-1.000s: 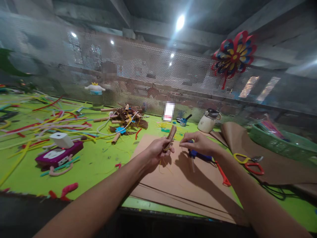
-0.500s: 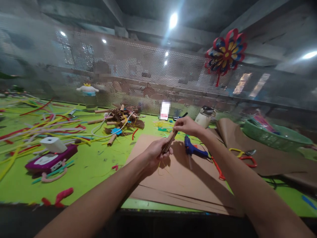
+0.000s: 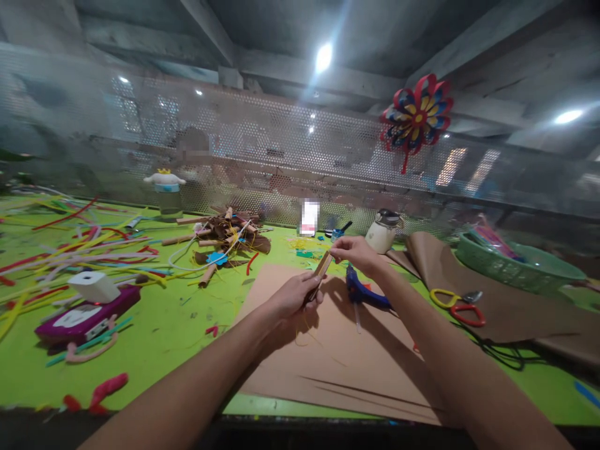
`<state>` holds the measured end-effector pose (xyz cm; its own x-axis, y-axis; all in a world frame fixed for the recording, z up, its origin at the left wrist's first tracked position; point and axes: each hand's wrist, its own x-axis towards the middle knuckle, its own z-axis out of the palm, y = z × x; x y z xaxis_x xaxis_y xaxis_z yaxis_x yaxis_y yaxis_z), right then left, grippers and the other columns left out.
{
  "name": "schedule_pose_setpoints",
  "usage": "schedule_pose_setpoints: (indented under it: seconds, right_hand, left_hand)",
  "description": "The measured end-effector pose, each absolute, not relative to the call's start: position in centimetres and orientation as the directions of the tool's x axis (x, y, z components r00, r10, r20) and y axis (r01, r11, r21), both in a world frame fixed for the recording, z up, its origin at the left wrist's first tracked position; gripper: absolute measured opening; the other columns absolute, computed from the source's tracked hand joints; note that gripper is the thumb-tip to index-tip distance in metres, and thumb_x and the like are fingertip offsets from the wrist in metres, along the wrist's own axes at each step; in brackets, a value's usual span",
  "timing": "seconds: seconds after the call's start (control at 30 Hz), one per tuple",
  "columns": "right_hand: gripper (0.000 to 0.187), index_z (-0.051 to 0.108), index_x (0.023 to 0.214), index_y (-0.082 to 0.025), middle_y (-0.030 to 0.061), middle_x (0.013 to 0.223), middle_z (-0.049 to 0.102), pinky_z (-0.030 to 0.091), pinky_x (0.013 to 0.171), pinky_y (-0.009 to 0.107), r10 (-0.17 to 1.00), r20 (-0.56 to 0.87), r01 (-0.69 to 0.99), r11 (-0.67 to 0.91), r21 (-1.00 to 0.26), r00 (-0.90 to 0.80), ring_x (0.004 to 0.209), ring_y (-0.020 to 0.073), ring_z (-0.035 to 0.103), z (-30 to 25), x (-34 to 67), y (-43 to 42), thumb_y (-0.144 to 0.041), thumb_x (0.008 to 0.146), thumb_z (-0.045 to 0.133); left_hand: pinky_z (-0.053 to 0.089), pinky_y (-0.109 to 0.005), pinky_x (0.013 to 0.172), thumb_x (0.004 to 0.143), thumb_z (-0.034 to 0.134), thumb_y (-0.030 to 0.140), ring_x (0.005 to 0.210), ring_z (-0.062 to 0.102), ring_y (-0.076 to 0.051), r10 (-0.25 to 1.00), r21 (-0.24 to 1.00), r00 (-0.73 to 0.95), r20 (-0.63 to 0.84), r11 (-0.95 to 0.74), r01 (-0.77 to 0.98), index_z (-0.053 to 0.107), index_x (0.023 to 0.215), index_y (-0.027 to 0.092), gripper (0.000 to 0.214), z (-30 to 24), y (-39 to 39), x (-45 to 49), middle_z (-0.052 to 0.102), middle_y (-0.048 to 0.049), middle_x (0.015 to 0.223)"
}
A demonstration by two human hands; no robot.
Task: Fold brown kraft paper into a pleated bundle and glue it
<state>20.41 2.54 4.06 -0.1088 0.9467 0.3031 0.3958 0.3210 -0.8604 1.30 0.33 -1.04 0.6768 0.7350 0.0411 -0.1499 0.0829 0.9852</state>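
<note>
My left hand [image 3: 294, 299] is closed around the lower end of a thin brown paper roll [image 3: 319, 272], which tilts up to the right. Thin yellow strands hang below that fist. My right hand [image 3: 356, 252] pinches the roll's upper tip. Both hands hover over sheets of brown cardboard [image 3: 328, 350] on the green table. A blue glue gun [image 3: 363, 292] lies on the cardboard just right of my hands.
A pile of brown paper rolls [image 3: 229, 234], coloured pipe cleaners [image 3: 75, 250], a purple box with a white block [image 3: 84, 312], a white jar [image 3: 382, 232], scissors [image 3: 457, 306], a green basket [image 3: 520, 265]. A perforated metal screen [image 3: 262, 156] with a paper pinwheel [image 3: 415, 115] backs the table.
My right hand rose from beside the glue gun to the top of the roll and pinched it. My left hand kept its hold on the roll.
</note>
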Motion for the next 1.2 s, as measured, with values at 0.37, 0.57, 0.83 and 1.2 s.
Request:
schedule_pose_setpoints:
  seconds: [0.37,0.57,0.83,1.2]
  right_hand:
    - [0.028,0.06,0.066,-0.014,-0.0026,0.052,0.055,0.04,0.055,0.025,0.939,0.318,0.366,0.343,-0.865,-0.128,0.049,0.0086,0.049,3.7,20.9,3.0,-0.04,0.064,0.068]
    - [0.03,0.059,0.068,-0.014,-0.0048,0.047,0.05,0.036,0.048,0.023,0.948,0.298,0.366,0.319,-0.874,-0.115,0.044,0.0073,0.043,3.8,22.0,4.0,-0.042,0.064,0.069]
    - [0.035,0.06,0.067,-0.014,-0.0045,0.047,0.05,0.036,0.048,0.023,0.933,0.34,0.35,0.358,-0.866,-0.115,0.044,0.0072,0.043,2.9,21.4,5.9,-0.047,0.063,0.068]
    - [0.029,0.06,0.07,-0.014,-0.0044,0.048,0.047,0.035,0.045,0.023,0.91,0.407,0.376,0.406,-0.833,-0.081,0.042,0.0089,0.041,1.2,16.1,5.7,-0.042,0.075,0.053]
  left_hand:
    - [0.025,-0.018,0.04,0.081,0.05,0.025,0.038,0.038,-0.006,0.744,0.992,0.667,0.033,0.058,-0.114,0.053,0.107,0.012,0.029,-1.8,0.7,1.5,0.048,0.0046,0.051]
    - [0.022,-0.015,0.037,0.082,0.05,0.027,0.04,0.039,-0.004,0.718,0.969,0.696,-0.009,0.177,-0.17,0.051,0.111,0.012,0.032,-1.5,0.6,1.4,0.05,0.003,0.056]
    - [0.024,-0.015,0.035,0.086,0.046,0.027,0.039,0.042,-0.005,0.752,0.965,0.655,0.073,0.113,-0.237,0.05,0.097,0.012,0.019,-0.2,0.3,0.9,0.056,-0.0009,0.06]
    - [0.022,-0.013,0.034,0.086,0.048,0.024,0.052,0.051,-0.006,0.92,0.905,0.364,0.146,0.024,-0.424,0.053,0.093,0.012,0.014,1.4,0.7,-0.4,0.065,-0.0094,0.082]
